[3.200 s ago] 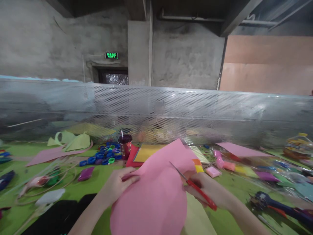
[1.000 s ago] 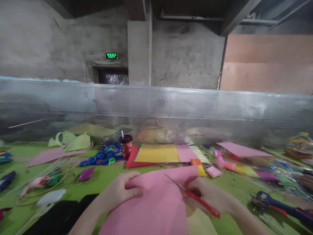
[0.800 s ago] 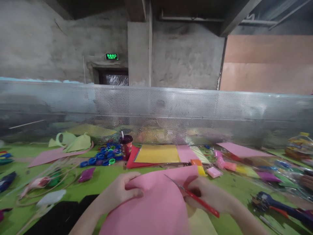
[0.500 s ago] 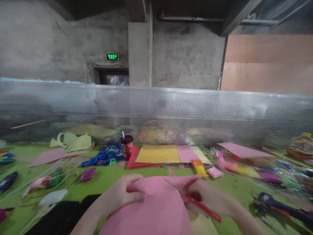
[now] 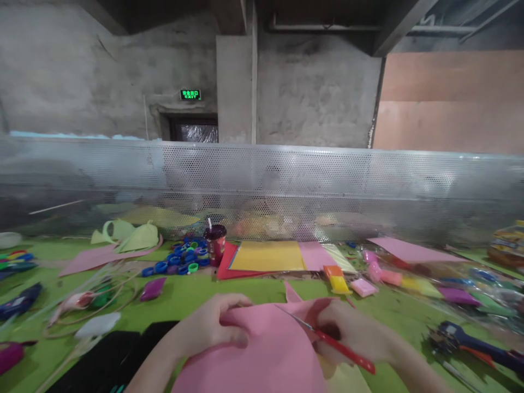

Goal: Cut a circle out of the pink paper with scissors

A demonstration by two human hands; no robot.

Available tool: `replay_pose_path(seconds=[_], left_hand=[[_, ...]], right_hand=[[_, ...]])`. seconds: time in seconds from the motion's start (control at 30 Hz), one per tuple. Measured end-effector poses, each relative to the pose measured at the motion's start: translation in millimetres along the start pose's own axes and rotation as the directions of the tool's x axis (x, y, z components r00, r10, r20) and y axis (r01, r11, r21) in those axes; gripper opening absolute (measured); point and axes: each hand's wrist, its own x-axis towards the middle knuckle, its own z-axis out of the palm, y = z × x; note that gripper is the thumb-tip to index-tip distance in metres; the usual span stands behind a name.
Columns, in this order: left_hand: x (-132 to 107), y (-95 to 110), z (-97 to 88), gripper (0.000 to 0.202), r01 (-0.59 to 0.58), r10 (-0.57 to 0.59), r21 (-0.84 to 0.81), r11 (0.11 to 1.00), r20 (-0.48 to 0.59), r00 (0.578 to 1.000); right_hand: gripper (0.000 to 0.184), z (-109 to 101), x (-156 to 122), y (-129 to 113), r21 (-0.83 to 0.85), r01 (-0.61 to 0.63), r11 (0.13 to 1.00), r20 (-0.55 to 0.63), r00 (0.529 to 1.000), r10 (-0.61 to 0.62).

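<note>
The pink sheet [image 5: 270,360] at lower centre looks matt and smooth, paper or perhaps thin foam; blur hides which. The scissors [image 5: 329,341] have a glossy red plastic handle and thin metal blades. A matt green covering lies on the counter [image 5: 192,295]. Across the middle runs a perforated metal screen [image 5: 286,185], dull silver. Above it the concrete wall [image 5: 315,93] is rough; upper right, a wooden panel [image 5: 450,98] looks matt.

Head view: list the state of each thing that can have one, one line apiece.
pink sheet, held, partly cut, one flap sticking up
red scissors, gripped, blade against the sheet
left hand, shut on the pink sheet
right hand, shut on the red scissors
cup, upright, straw in it
exit sign, lit green
yellow sheet, lying flat
</note>
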Motion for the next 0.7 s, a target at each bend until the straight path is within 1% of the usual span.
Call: replay_pose_path(seconds=[0.1,0.2,0.3,0.37,0.5,0.6,0.7], left_hand=[[0.0,-0.4,0.6,0.036,0.004,-0.004,0.001,1.0,0.016,1.0],[-0.6,-2.0,0.9,0.037,0.008,-0.006,-0.063,0.998,0.042,0.999],[-0.8,-2.8,1.6,0.038,0.001,0.005,-0.112,0.994,0.055,0.999],[-0.7,-2.1,2.2,0.037,-0.005,0.013,-0.115,0.993,0.068,0.998],[-0.3,0.1,3.0,0.042,-0.002,0.01,-0.082,0.997,0.094,0.996],[0.1,0.2,3.1,0.045,-0.005,0.016,-0.098,0.995,0.103,0.995],[-0.1,-0.6,3.3,0.047,0.005,0.007,-0.098,0.995,0.116,0.993]], right_hand=[[0.019,-1.2,-0.5,-1.5,0.026,0.028,0.999,-0.008,1.0,-0.028],[0.02,-3.4,-1.3,-3.8,0.027,0.03,0.999,0.01,1.0,-0.03],[0.016,-2.5,-1.1,-4.4,0.019,0.021,1.0,0.026,0.999,-0.021],[0.014,0.0,-0.4,-3.3,0.003,0.023,1.0,0.035,0.999,-0.023],[0.016,3.9,0.3,0.8,-0.009,0.007,1.0,0.054,0.998,-0.006],[0.015,3.6,-0.2,2.9,-0.012,-0.014,1.0,0.086,0.996,0.015],[0.012,3.2,-0.3,3.4,-0.019,0.004,1.0,0.092,0.996,-0.002]])
